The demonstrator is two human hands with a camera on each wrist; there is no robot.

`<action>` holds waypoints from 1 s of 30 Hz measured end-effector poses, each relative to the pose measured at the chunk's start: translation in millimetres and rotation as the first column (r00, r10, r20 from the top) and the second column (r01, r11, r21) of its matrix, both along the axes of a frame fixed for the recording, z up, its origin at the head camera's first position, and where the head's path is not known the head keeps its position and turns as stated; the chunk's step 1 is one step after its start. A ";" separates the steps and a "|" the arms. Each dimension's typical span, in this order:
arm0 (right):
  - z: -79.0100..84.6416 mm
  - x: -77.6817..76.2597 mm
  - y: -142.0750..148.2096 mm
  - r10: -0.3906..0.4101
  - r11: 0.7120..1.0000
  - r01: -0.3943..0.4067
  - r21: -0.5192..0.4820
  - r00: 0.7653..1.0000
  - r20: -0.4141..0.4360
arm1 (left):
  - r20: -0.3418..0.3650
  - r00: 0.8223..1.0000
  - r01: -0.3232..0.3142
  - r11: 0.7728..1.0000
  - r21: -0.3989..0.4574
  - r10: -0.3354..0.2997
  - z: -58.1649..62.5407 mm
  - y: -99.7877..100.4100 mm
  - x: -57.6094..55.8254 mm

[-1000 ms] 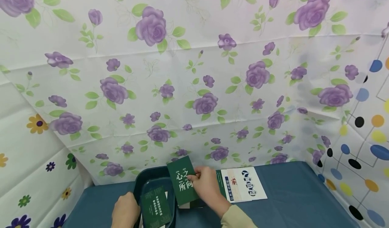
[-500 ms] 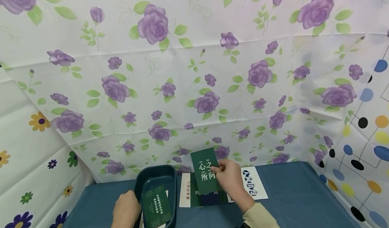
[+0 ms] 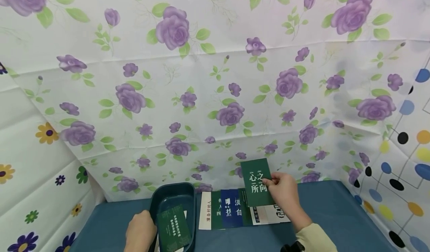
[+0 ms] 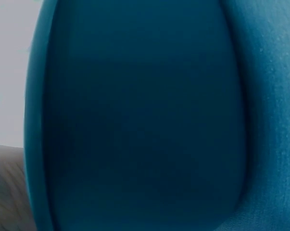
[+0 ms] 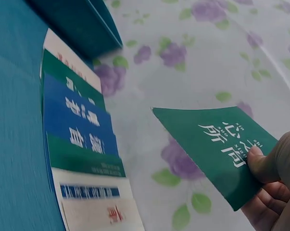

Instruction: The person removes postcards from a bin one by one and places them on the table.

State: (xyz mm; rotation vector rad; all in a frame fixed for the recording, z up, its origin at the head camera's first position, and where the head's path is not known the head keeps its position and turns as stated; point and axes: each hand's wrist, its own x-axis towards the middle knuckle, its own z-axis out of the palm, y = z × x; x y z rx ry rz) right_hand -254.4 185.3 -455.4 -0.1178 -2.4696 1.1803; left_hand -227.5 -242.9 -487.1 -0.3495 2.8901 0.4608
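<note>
My right hand (image 3: 284, 192) pinches a green card (image 3: 258, 182) with white Chinese characters between thumb and fingers. It holds the card raised over the right end of a row of overlapping cards (image 3: 231, 209), partly covering a white one (image 3: 268, 214). The right wrist view shows the thumb (image 5: 261, 166) on the card's face. My left hand (image 3: 141, 230) grips the left rim of a dark teal bin (image 3: 173, 186), its fingers curled and mostly hidden. In the left wrist view the bin's wall (image 4: 145, 120) fills most of the picture. Another green card (image 3: 173, 227) lies inside the bin.
The row of cards, white, green and blue, lies on a teal-covered table (image 3: 322, 214), just right of the bin. A white cloth with purple flowers (image 3: 201, 114) rises behind the table. Patterned cloths hang at the left (image 3: 30, 170) and right (image 3: 403, 162).
My right hand has carried the green card rightward from beside the bin to above the row's right end, uncovering the blue and green cards. My left hand has stayed at the bin.
</note>
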 end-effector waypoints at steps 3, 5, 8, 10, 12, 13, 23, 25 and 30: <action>-1.3 0.4 15.5 -0.028 1.000 0.027 0.006 0.999 0.018 | 0.001 1.000 0.000 1.000 0.001 0.000 -1.4 0.1 0.0; -2.2 0.1 26.1 -0.054 0.998 0.053 0.015 0.998 0.033 | 0.001 1.000 -0.002 1.000 -0.001 0.002 -2.2 -0.2 -0.1; -3.0 -0.6 41.6 -0.086 0.996 0.085 0.020 0.995 0.055 | 0.002 1.000 -0.006 1.000 -0.003 0.006 -2.3 -0.2 -0.7; -4.4 -1.4 52.0 -0.108 0.994 0.106 0.032 0.992 0.067 | 0.005 1.000 -0.009 1.000 -0.003 0.009 -1.5 -0.1 -0.9; -6.2 -2.0 61.4 -0.135 0.990 0.132 0.046 0.988 0.079 | 0.008 1.000 -0.013 1.000 -0.003 0.013 -0.5 0.2 -1.1; -7.7 -2.1 65.7 -0.152 0.987 0.148 0.055 0.985 0.084 | 0.009 1.000 -0.014 1.000 -0.003 0.014 0.0 0.1 -1.0; -37.6 -3.7 92.8 -0.198 0.974 0.170 0.148 0.959 0.204 | 0.002 1.000 -0.010 1.000 -0.018 0.011 1.3 1.4 0.4; -43.3 -4.2 95.3 -0.192 0.974 0.156 0.162 0.952 0.238 | -0.006 1.000 -0.009 1.000 -0.020 0.009 1.7 1.5 0.9; -55.9 -5.5 98.8 -0.158 0.977 0.108 0.184 0.945 0.286 | 0.003 1.000 -0.008 1.000 -0.010 0.008 0.6 0.9 -0.6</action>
